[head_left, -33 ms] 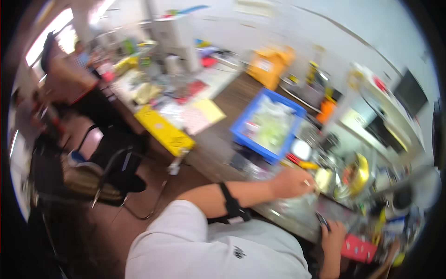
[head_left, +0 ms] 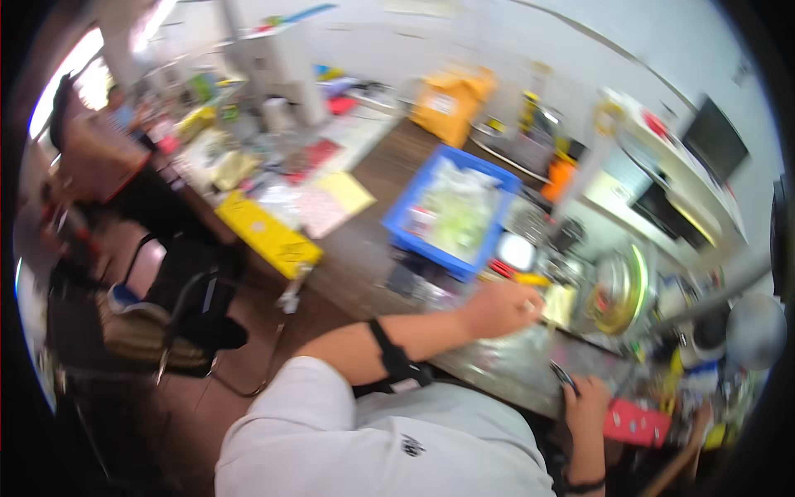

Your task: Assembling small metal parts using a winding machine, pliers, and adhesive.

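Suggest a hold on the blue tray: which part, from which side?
Probably the blue tray's left rim, coming from the left: that edge is raised and exposed, whereas a white object crowds the right side.

View shifted slightly — dark band (head_left: 586,487) now visible at right wrist (head_left: 589,455).
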A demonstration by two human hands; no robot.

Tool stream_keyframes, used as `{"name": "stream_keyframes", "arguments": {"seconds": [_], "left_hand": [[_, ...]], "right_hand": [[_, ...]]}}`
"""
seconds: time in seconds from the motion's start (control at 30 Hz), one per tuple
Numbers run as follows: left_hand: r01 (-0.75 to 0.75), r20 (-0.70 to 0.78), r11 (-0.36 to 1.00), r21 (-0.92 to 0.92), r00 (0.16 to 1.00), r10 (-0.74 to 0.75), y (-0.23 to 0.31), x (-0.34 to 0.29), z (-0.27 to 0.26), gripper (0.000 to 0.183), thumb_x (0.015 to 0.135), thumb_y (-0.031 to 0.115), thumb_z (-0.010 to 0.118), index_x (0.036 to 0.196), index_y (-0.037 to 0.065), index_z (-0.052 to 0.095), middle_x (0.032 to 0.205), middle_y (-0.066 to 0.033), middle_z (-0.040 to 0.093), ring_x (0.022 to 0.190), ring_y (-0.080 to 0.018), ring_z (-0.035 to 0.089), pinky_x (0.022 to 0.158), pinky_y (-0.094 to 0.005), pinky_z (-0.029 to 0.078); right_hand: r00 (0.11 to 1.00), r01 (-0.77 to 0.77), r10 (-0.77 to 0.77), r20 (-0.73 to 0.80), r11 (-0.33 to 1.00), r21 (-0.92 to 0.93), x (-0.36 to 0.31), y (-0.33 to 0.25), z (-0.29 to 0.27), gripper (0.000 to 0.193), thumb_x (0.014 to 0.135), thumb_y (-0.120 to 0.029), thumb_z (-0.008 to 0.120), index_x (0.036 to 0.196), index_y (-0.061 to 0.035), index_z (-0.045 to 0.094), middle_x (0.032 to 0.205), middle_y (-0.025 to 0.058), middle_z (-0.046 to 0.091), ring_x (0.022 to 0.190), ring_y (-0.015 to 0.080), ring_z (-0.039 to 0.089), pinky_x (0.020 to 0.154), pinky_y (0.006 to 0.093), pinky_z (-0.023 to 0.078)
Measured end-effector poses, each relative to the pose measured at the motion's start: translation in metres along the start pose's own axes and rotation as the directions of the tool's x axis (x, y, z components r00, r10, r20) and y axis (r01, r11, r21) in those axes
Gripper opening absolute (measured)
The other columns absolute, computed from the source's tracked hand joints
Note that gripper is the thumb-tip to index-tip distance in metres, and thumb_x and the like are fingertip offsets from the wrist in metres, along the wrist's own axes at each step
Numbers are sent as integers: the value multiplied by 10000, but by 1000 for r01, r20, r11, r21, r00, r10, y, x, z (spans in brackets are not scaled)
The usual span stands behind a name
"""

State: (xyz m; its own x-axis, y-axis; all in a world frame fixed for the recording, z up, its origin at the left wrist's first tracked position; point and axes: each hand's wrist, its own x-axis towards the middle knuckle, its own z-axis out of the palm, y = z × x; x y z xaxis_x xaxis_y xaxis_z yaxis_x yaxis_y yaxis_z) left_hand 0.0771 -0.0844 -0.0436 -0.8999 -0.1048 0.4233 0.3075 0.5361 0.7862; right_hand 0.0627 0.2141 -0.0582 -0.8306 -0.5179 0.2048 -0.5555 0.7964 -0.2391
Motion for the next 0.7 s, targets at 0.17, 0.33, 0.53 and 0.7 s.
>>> {"name": "stream_keyframes", "arguments": {"seconds": [0.17, 0.33, 0.53, 0.7], "left_hand": [[227, -131, 931, -286, 953, -272, -18, 24, -3, 107, 891, 97, 586, 956, 14, 606, 719, -22, 605, 624, -62, 533, 569, -228, 444], [522, 191, 719, -459, 848, -495, -12, 48, 6, 436, 852, -9, 513, 1275, -42, 413, 1089, -101, 568, 753, -130, 602, 604, -242, 458], [484, 226, 651, -585, 868, -443, -13, 47, 17, 334, 898, 28, 516, 1220, -38, 450, 913, -55, 574, 724, -106, 571, 646, -230, 449], [543, 211, 760, -357, 840, -501, -25, 45, 6, 183, 931, 96, 526, 1073, -19, 541, 746, -13, 583, 616, -61, 475, 563, -232, 395]], "right_hand": [[999, 23, -29, 24, 975, 223, 11, -1, -1, 122, 774, -105, 666, 857, -17, 652, 816, 143, 610, 793, 339, 572, 722, 417, 455], [964, -249, 139, 229, 780, 575, -2, -13, -18, 155, 846, -76, 584, 975, 7, 600, 873, 130, 635, 815, 248, 614, 749, 329, 478], [883, -376, 67, 465, 694, 614, 7, -32, -28, 246, 887, -170, 579, 1077, -14, 596, 914, 111, 630, 797, 201, 604, 730, 298, 480], [918, -161, -145, 369, 715, 681, 23, -36, -27, 311, 928, -222, 535, 1164, -25, 583, 925, 119, 593, 837, 245, 559, 766, 324, 452]]}}
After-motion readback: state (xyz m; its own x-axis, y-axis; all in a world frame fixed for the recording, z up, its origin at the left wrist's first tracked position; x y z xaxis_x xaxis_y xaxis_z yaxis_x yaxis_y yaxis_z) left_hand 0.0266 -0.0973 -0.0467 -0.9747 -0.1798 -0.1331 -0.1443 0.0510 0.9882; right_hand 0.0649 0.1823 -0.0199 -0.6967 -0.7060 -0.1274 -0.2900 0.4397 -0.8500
